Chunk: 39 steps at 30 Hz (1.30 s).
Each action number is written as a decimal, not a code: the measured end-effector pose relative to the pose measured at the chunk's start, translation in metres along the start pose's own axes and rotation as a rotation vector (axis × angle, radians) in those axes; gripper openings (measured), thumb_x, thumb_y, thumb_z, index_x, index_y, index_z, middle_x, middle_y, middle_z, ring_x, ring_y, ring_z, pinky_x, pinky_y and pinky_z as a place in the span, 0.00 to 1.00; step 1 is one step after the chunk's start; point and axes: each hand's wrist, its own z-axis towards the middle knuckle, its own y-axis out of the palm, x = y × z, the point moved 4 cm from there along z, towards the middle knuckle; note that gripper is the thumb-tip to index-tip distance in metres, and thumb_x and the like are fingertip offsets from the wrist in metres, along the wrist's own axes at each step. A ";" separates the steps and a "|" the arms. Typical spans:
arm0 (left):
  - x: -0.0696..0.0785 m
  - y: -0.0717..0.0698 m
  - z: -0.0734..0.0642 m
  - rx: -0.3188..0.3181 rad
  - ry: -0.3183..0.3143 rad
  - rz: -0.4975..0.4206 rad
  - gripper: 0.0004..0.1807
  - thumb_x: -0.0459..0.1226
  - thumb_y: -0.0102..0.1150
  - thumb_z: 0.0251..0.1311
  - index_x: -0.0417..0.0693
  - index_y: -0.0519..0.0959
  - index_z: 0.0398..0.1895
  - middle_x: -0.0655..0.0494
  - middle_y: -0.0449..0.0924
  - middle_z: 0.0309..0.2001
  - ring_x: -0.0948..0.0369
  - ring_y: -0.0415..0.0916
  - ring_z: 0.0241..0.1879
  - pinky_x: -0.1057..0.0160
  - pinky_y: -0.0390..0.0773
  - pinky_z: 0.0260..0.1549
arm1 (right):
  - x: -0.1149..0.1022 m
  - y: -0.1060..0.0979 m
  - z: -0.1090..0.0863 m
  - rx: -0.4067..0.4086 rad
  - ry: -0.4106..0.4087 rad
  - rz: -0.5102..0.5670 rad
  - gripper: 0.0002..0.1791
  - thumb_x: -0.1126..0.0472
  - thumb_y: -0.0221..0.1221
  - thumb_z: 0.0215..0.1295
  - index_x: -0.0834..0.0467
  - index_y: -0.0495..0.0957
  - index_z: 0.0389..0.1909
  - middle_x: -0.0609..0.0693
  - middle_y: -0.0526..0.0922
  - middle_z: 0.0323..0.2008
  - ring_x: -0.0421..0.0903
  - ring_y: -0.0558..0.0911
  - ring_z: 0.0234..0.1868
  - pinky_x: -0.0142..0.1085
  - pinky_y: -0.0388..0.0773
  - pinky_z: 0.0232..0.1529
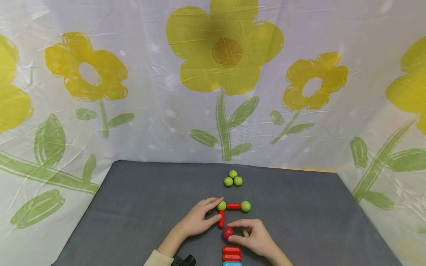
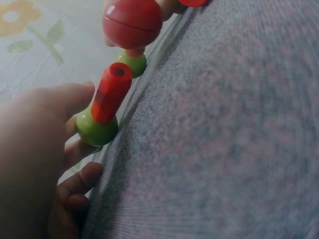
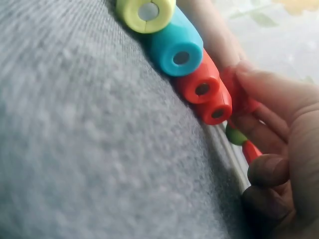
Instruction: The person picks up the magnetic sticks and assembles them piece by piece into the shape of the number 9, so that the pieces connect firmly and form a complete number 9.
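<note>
In the head view a green ball (image 1: pixel 221 206) forms the corner between two red magnetic rods. One red rod (image 1: pixel 233 206) runs right to another green ball (image 1: pixel 246 206); the other rod (image 1: pixel 221 219) points toward the person. My left hand (image 1: pixel 198 218) holds this corner, forefinger at the ball and thumb by the near rod. Between thumb and forefinger my right hand (image 1: pixel 253 237) pinches a red ball (image 1: pixel 228 233), just short of the near rod's free end. That end, with its round dark centre, faces the camera in the left wrist view, below the red ball (image 2: pixel 132 22).
Three green balls (image 1: pixel 233 178) sit clustered farther back on the grey cloth (image 1: pixel 159 192). Close to the person lie two red rods (image 1: pixel 231 253), a blue rod (image 1: pixel 232 263) and, in the right wrist view, a yellow rod (image 3: pixel 144 14). A flowered sheet (image 1: pixel 149 122) hangs behind.
</note>
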 end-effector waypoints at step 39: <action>0.000 0.001 0.000 0.010 0.026 0.019 0.36 0.57 0.57 0.77 0.58 0.66 0.82 0.56 0.72 0.75 0.49 0.69 0.73 0.36 0.69 0.69 | -0.007 0.016 0.003 0.090 -0.089 -0.134 0.17 0.50 0.79 0.59 0.45 0.89 0.49 0.43 0.79 0.23 0.27 0.61 0.12 0.26 0.60 0.15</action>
